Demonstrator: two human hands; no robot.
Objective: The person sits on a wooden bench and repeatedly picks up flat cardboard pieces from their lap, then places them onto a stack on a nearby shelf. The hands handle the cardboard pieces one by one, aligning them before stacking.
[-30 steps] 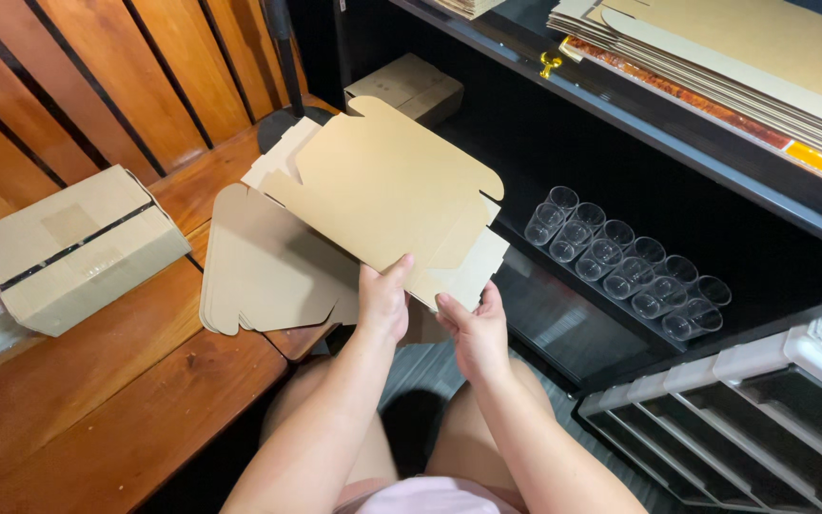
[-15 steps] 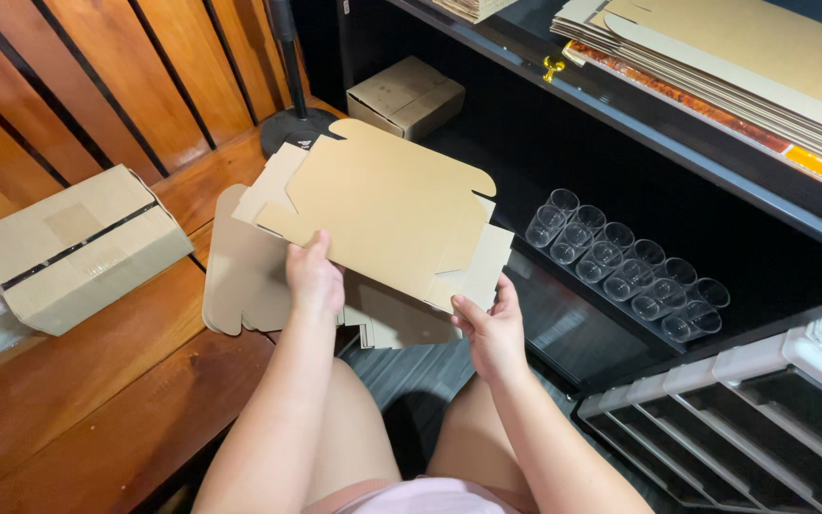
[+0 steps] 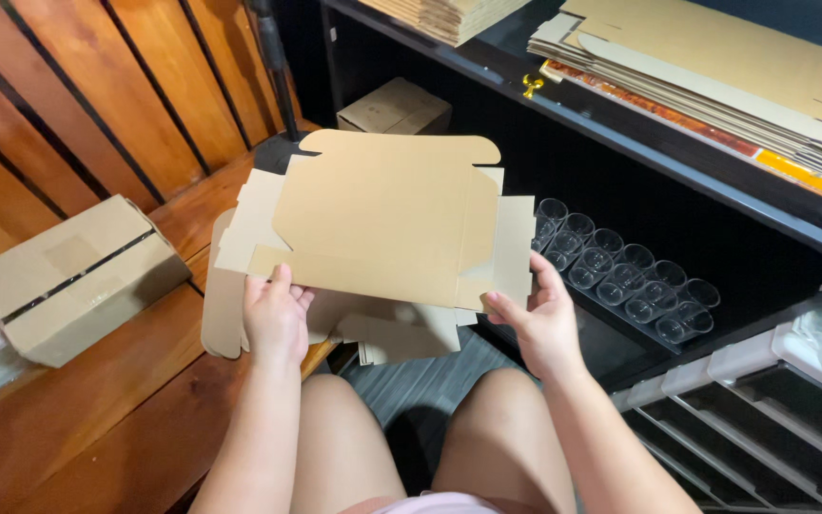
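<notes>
Left hand (image 3: pixel 276 319) pinches the near-left edge of a flat, unfolded brown cardboard box blank (image 3: pixel 382 224), fingers curled up behind the edge. Right hand (image 3: pixel 539 319) grips the near-right corner flap of the same blank, thumb on top, fingers wrapped under. Both hands closed on it, held over the knees.

The blank sits straight ahead of both hands, tilted up and away from the person, long axis running left to right between the two grips. Rounded tuck flap at the far edge, side flaps out at left and right. Neither hand is clearly nearer; they sit at about the same depth, one at each near corner.

Under and just behind the held blank, more flat brown cardboard blanks (image 3: pixel 373 333) lie on the edge of the reddish wooden bench (image 3: pixel 97 409). Left on the bench, a small closed taped cardboard box (image 3: pixel 73 276). Right, a row of clear plastic cups (image 3: pixel 620 276) on a dark shelf. Another small cardboard box (image 3: pixel 394 107) behind. Stacked flat cardboard sheets (image 3: pixel 715 67) on the black upper shelf.
</notes>
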